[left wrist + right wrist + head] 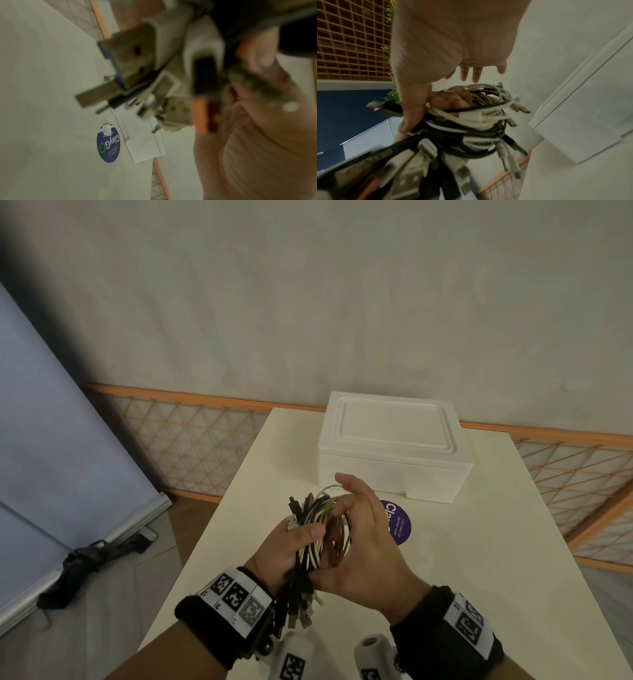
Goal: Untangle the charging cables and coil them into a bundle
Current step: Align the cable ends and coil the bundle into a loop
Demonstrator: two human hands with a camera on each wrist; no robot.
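A coil of black and white charging cables [320, 518] is held above the cream table [479, 559]. My left hand [287, 546] grips the coil from the left, thumb across the strands and fingers through its middle. My right hand [370, 546] lies against the coil's right side with fingers stretched out. Its thumb [412, 111] presses on the cable bundle [479, 121]. Several USB plugs [298, 611] hang loose below my left wrist and show blurred and close as plug ends [133, 56] in the left wrist view. More plugs stick out at the coil's far side.
A closed white foam box [394, 446] stands at the back of the table, just beyond my hands. A round purple sticker [400, 522] lies in front of it. An orange lattice railing [191, 440] runs behind the table. A blue-grey panel [51, 440] leans at the left.
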